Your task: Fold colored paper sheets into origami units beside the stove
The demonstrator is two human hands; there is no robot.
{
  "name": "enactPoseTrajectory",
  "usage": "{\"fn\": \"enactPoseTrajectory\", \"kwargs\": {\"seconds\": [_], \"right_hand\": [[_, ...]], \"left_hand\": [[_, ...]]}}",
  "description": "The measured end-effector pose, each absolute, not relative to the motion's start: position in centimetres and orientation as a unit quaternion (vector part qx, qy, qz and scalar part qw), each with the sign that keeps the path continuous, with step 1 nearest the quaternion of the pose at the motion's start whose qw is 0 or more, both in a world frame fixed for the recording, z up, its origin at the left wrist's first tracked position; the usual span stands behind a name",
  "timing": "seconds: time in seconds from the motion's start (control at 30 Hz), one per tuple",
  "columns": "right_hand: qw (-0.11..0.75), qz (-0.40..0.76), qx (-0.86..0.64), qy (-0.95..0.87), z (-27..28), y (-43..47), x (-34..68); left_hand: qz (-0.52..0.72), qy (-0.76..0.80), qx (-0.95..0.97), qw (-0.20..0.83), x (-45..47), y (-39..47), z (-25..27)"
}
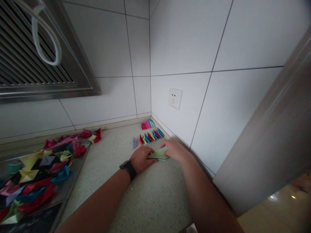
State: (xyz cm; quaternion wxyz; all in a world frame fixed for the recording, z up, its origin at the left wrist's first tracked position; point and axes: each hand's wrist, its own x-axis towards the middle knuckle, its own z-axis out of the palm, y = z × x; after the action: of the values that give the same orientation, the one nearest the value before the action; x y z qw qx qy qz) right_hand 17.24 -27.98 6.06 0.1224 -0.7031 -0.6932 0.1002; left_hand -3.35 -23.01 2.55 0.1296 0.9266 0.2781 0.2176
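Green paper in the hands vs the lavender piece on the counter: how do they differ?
- Color: the green paper is pale green; the lavender piece is light purple.
- Size: green paper looks larger; lavender piece smaller.
- State: both hands touch the green paper; none touches the lavender piece.
Shared: both look folded.

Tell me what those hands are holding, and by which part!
A folded green paper: the left hand holds its left end, and the right hand holds its right end.

One near view from head height, forward and down over the counter (150,197) into the wall corner (150,71)
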Motion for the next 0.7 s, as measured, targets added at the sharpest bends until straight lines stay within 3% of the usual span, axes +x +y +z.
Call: {"fn": "enactPoseTrajectory", "kwargs": {"seconds": [0.27, 0.7], "right_hand": [[0.124, 0.08, -0.71, -0.689, 6.2, -27.9, 17.2], [0.221, 0.12, -0.687, -0.682, 6.9, -28.2, 17.3]], "left_hand": [[0.21, 0.262, 0.932, 0.135, -3.5, -22.6, 2.4], [0.203, 0.25, 0.934, 0.156, -3.7, -22.5, 2.8]]}}
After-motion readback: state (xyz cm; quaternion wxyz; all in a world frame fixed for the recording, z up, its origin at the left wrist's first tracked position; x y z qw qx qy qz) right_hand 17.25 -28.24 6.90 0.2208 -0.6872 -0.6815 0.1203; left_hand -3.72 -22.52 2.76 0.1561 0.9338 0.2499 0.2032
